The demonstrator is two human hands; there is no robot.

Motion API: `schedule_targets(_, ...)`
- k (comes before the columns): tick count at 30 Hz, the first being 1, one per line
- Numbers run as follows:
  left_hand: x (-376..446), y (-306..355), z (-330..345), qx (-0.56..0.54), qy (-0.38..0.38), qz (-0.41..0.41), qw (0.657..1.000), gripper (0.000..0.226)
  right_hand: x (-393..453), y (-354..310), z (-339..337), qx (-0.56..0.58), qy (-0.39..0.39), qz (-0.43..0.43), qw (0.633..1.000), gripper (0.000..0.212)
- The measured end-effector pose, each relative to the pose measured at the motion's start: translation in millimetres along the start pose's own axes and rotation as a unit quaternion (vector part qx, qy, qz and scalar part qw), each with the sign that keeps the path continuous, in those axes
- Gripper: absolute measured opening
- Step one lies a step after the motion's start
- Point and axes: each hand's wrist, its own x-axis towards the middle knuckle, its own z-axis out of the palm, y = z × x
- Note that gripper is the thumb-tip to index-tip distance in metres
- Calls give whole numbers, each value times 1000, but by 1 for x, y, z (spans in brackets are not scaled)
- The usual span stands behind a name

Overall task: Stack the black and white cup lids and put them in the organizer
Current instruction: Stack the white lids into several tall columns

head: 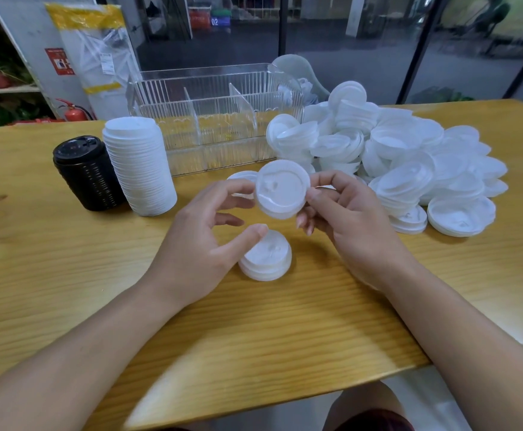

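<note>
My right hand point(344, 213) pinches a few nested white lids point(282, 189) by their right rim, held up over the table and tilted toward me. My left hand point(204, 231) is beside them with its fingers spread, the fingertips close to the left rim; I cannot tell if they touch. Below the hands a short stack of white lids point(268, 259) rests on the table. A tall white lid stack point(142, 166) and a black lid stack point(86, 175) stand at the left. The clear ribbed organizer point(216, 116) sits behind, its compartments bare.
A large loose heap of white lids point(409, 157) covers the right side of the wooden table point(67, 259). One single white lid point(243, 177) lies behind my left hand. The table's front edge runs close to my body. A plastic bag leans at the back left.
</note>
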Motion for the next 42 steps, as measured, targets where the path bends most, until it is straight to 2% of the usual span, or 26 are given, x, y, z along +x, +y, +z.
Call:
schedule_targets(3,0,4,1,-25,2,4,1000,62,-4,-6,2,0,-57,1,998,32)
schedule_targets(6,-1,6,1,-29,-10,6,1000,68,-10,-8,7,-57,-108,-32,992,65)
schedule_targets(8,-2,6,1,-21,-21,13,999,67,-14,-6,11,-139,-115,-64,981,81)
schedule_targets(11,-3,8,3,-11,-31,19,999,65,-17,-3,13,-271,-93,-132,949,81)
schedule_targets(14,-3,11,6,8,-24,7,1000,68,-17,-2,13,-299,-79,-177,935,74)
schedule_targets(17,-3,10,9,3,-16,-4,1000,74,-16,2,15,-336,-68,-192,920,82)
schedule_targets(24,-4,10,12,-57,-43,-11,997,76,-17,-1,17,-337,-100,-181,919,97)
schedule_targets(29,0,7,4,-58,-80,1,995,71,-18,-3,17,-322,-147,-163,921,127)
schedule_targets(31,2,2,-7,-45,-108,-9,993,68,-20,-6,14,-312,-145,-145,928,125)
schedule_targets(35,6,-8,-27,-15,-187,-45,981,62,-20,-8,5,-284,-118,-124,944,106)
schedule_targets(38,6,-12,-29,-15,-215,-51,975,59,-20,-6,3,-284,-150,-86,943,105)
schedule_targets(42,5,-10,-27,-25,-238,-47,970,61,-21,-2,6,-336,-203,-48,918,110)
